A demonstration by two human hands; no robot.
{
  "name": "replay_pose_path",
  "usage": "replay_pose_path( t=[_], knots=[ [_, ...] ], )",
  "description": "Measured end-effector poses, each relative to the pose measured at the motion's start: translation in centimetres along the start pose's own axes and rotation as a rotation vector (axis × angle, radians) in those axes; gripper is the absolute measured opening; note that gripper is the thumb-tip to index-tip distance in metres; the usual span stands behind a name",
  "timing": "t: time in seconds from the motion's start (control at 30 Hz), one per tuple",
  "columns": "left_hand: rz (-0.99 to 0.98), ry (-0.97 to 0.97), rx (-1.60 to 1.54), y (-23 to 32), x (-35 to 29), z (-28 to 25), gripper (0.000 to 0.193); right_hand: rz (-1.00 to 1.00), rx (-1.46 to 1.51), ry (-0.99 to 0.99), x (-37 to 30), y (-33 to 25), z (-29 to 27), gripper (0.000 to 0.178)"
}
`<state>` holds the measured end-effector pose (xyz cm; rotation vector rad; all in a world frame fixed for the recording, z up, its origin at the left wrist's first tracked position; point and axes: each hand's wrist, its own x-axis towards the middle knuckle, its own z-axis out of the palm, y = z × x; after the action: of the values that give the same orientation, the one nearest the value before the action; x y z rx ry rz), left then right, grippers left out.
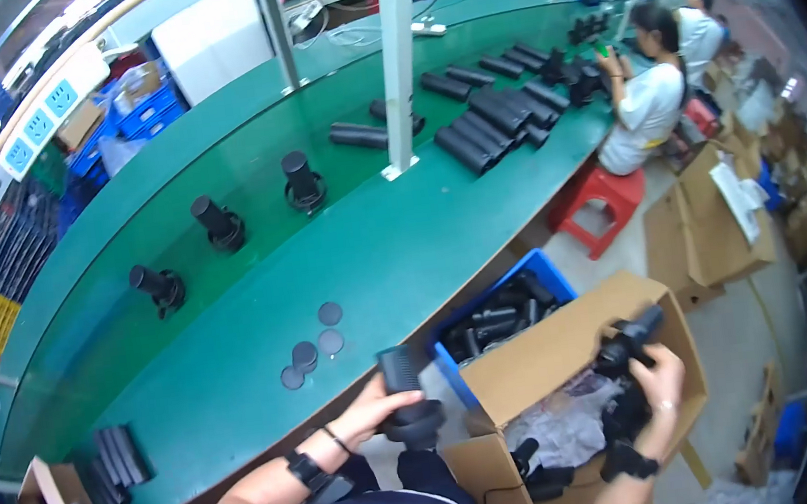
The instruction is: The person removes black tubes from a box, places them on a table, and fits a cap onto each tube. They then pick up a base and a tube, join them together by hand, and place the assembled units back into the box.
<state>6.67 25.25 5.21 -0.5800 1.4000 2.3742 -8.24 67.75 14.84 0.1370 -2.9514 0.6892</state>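
My left hand [371, 413] is closed around a black cylindrical housing with a vented upper part [398, 371], upright beside the bench's near edge. My right hand [660, 384] grips a black device with a tube-like end [626, 341] over an open cardboard box [538, 358]. Inside that box are more black parts and a crumpled clear plastic bag [571, 425]. Several dark round discs [331, 341] lie on the green bench [263, 340], ahead of my left hand.
Three black units [215, 223] stand along the bench. Many black tubes [484, 131] lie farther right, beyond a white post [398, 71]. A blue crate [460, 386] of black parts stands beside the box. A seated person [648, 96] works at right, on a red stool [600, 208].
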Motion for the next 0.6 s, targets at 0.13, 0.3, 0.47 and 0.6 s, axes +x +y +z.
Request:
replay_pose_path(
  t=[0.13, 0.3, 0.47, 0.6],
  knots=[
    [0.12, 0.199, -0.029, 2.3, -6.7, -6.0, 0.061, -0.38, 0.006, -0.188, 1.9, -13.4, 6.1, 0.03],
    [0.27, 0.446, -0.115, 3.5, -15.2, -16.2, 0.063, -0.594, -0.314, -0.422, 3.6, -29.4, 17.6, 0.026],
    [0.35, 0.668, -0.28, 2.6, -22.2, -25.4, 0.051, -0.764, -0.598, -0.492, 6.7, -38.3, 26.8, 0.029],
    [0.401, 0.798, -0.44, 1.2, -24.6, -29.1, 0.043, -0.841, -0.701, -0.529, 8.3, -41.5, 30.4, 0.027]
  ],
)
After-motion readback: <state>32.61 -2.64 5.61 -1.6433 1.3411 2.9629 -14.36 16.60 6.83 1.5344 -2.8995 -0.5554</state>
